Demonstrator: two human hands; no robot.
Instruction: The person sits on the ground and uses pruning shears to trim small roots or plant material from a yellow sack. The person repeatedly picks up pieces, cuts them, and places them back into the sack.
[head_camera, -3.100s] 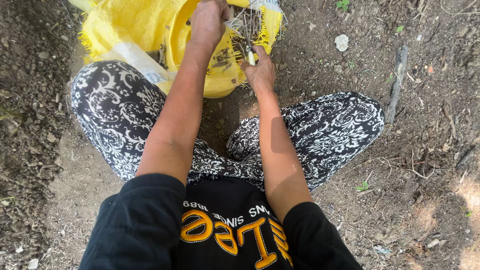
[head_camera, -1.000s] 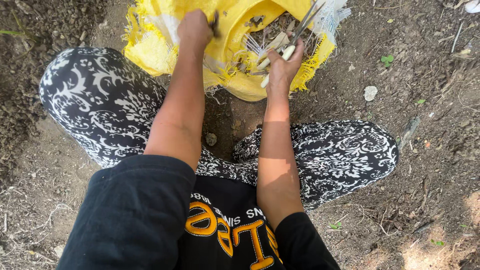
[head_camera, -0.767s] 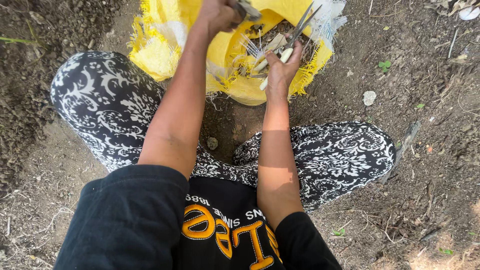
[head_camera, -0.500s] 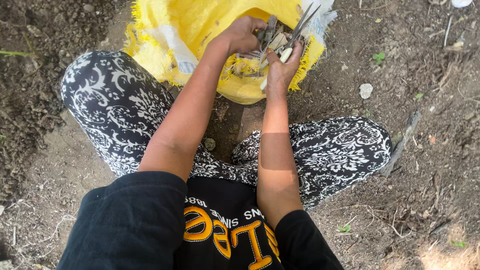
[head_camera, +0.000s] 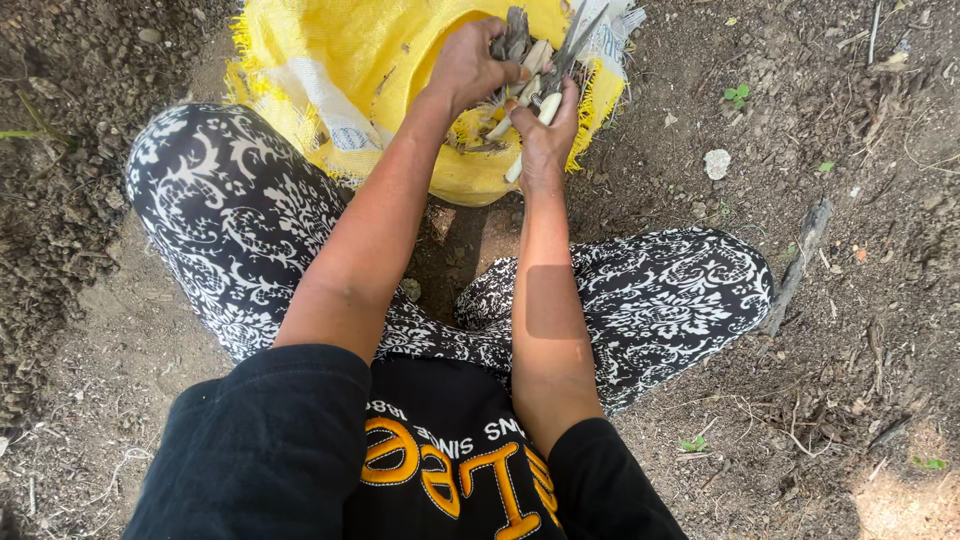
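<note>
I sit cross-legged on bare soil with a yellow woven sack (head_camera: 330, 60) open in front of my knees. My right hand (head_camera: 545, 125) is shut around a bundle of pale, dry plant stalks (head_camera: 535, 75) held over the sack's mouth. My left hand (head_camera: 470, 60) has come across and grips the top of the same bundle, a dark stalk piece between its fingers. Both hands touch each other at the bundle. What lies deeper inside the sack is hidden by the hands.
My legs in black-and-white patterned trousers (head_camera: 230, 210) spread to both sides. Loose dark soil surrounds me, with a pale stone (head_camera: 717, 163), a grey stick (head_camera: 797, 265) on the right and small green sprouts (head_camera: 737, 95).
My left hand left the sack's rim on the left and moved right to the bundle in my right hand. The right hand stayed in place holding the stalks.
</note>
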